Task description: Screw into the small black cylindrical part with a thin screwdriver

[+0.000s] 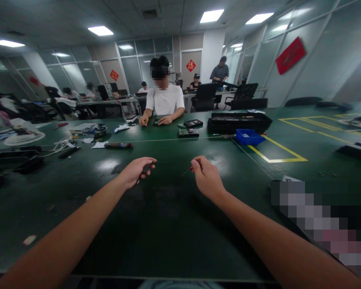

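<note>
Over the green table (165, 241), my left hand (134, 171) is closed around a small dark object (145, 170), whose kind I cannot make out. To its right, my right hand (207, 176) pinches a thin screwdriver (185, 172). The screwdriver's slim metal shaft points down and left, and a bit of red handle shows at the fingertips. Both hands are held apart above the table, and the screwdriver touches nothing that I can see.
A person (165, 100) sits opposite, hands on a small device. Hard drives (188, 132) lie ahead, near a long black tray (239, 123) and a blue bin (249, 137). A dark cylindrical tool (118, 145) and cables (63, 145) lie left. Yellow tape (285, 160) marks the right side.
</note>
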`<state>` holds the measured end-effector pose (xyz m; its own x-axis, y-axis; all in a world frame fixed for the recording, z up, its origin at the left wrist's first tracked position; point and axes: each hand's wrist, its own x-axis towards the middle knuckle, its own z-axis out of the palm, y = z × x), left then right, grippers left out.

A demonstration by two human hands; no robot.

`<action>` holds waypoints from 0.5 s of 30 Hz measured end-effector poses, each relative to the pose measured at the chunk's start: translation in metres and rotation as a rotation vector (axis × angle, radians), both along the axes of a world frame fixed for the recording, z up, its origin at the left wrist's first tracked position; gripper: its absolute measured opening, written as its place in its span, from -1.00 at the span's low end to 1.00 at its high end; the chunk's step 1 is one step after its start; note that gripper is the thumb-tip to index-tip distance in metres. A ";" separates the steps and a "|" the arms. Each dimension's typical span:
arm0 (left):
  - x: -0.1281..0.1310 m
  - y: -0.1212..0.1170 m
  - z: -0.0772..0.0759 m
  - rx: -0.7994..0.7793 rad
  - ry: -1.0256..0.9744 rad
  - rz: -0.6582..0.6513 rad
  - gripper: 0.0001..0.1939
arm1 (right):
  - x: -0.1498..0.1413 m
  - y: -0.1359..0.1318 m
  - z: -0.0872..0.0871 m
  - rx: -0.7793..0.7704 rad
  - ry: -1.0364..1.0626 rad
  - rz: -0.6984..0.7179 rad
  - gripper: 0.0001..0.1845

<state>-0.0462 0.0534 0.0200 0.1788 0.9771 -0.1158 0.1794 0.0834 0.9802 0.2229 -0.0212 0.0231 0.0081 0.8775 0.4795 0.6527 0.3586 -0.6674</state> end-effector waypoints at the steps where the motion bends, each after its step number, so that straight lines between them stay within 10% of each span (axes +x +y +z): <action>1: -0.015 0.004 0.001 -0.065 -0.109 0.077 -0.70 | 0.000 0.000 0.000 -0.001 -0.002 -0.002 -0.72; 15: -0.253 -0.022 0.025 0.016 -0.220 0.899 -0.84 | -0.004 0.001 -0.002 -0.020 -0.023 0.011 -0.73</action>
